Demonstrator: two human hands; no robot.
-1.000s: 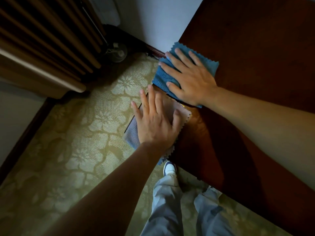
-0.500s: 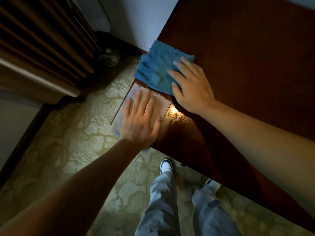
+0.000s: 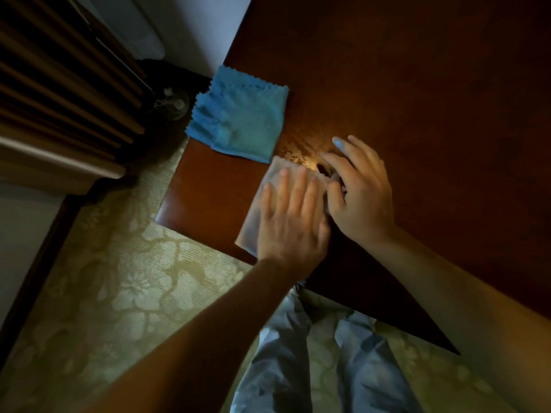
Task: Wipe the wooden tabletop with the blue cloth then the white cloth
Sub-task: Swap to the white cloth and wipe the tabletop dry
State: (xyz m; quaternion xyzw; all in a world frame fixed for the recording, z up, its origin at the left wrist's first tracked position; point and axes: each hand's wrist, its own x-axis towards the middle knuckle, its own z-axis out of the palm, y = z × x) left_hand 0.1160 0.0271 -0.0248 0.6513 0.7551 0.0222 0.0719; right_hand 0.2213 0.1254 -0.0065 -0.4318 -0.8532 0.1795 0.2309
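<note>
The left hand [image 3: 290,222] lies flat at the frame's centre, fingers straight and slightly spread, pressing the white cloth [image 3: 265,210]. That cloth is pale, thin and smooth, folded to a rough rectangle, lying near the table's lower-left edge. Just to its right the right hand [image 3: 359,193] rests with its outer fingers extended; its thumb and forefinger curl toward the cloth's right edge, but whether they pinch it cannot be told. Up and to the left, free of both hands, the blue cloth [image 3: 238,117] lies folded, its zigzag-cut edges overhanging the tabletop's corner. The wooden tabletop [image 3: 417,84] is dark reddish-brown and glossy, with a bright glint just above the fingers.
</note>
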